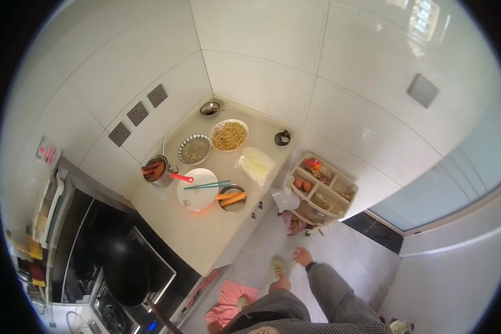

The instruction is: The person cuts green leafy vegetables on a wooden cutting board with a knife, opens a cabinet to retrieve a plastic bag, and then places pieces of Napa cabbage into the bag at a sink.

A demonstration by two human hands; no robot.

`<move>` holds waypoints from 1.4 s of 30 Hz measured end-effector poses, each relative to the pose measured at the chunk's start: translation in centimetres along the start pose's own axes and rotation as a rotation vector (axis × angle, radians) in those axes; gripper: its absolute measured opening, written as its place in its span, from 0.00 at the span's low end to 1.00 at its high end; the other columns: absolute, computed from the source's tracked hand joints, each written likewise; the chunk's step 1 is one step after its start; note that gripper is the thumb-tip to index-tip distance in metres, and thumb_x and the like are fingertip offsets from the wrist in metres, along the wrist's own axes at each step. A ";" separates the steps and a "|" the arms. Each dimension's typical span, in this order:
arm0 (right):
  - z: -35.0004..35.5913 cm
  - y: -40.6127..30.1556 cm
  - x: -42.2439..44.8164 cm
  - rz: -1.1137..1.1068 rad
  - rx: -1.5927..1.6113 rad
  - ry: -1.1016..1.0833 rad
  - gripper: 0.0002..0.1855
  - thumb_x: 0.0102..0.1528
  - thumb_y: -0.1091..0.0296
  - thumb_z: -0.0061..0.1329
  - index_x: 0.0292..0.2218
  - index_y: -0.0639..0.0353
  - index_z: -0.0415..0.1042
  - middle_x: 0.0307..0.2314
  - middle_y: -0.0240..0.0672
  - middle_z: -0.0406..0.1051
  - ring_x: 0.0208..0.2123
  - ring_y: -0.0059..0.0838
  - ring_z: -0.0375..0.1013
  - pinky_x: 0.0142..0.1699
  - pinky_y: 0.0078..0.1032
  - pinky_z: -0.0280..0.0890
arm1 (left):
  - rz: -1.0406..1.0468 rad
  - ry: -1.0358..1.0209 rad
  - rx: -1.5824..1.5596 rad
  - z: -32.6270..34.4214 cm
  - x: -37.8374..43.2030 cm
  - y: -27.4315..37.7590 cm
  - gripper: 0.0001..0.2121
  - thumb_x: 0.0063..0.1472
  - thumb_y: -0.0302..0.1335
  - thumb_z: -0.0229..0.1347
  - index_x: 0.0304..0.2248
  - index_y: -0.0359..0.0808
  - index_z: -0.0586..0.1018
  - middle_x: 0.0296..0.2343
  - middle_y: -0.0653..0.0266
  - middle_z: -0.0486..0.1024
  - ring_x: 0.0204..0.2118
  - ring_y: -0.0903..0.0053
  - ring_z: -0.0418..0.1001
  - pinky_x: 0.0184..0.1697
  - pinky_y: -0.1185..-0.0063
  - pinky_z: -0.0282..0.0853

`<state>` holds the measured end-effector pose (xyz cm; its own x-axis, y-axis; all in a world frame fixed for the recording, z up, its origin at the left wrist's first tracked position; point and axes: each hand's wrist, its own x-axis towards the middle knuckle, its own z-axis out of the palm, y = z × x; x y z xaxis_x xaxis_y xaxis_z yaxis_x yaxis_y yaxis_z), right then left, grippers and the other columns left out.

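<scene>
My right hand (pixel 303 256) hangs over the floor with nothing in it, its fingers somewhat apart. Closest to it is a beige cart with a compartment tray (pixel 333 182), which holds brown eggs (pixel 302 184) and other food. Only a small blurred part of my left hand (pixel 214 327) shows at the bottom edge, beside a pink floor cloth (pixel 234 298). On the counter (pixel 192 244), green chopsticks (pixel 207 185) lie across a white plate (pixel 197 204). Peeled carrots (pixel 232 198) rest on a metal bowl by the plate.
A black wok (pixel 125 267) sits over the gas stove, its handle pointing toward me. Along the counter stand a pot of sausages (pixel 153 170), a bowl of liquid (pixel 195 149), a bowl of yellow strips (pixel 229 135) and bagged cabbage (pixel 256 165). A sliding door (pixel 451 192) is at right.
</scene>
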<state>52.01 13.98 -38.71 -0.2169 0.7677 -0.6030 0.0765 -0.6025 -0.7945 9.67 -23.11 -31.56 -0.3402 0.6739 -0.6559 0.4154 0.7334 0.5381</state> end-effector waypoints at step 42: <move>1.4 -20.5 13.9 -0.047 -0.356 0.054 0.31 0.48 0.43 0.47 0.44 0.61 0.66 0.37 0.40 0.67 0.41 0.37 0.65 0.44 0.32 0.60 | 0.880 0.238 0.414 9.9 13.7 49.6 0.05 0.57 0.29 0.48 0.33 0.42 0.72 0.27 0.67 0.70 0.30 0.71 0.69 0.32 0.75 0.64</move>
<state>46.06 36.71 -30.77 -0.1774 0.8087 -0.5608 0.4035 -0.4599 -0.7910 33.96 21.64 -19.10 0.0887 0.9955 0.0343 0.8462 -0.0934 0.5246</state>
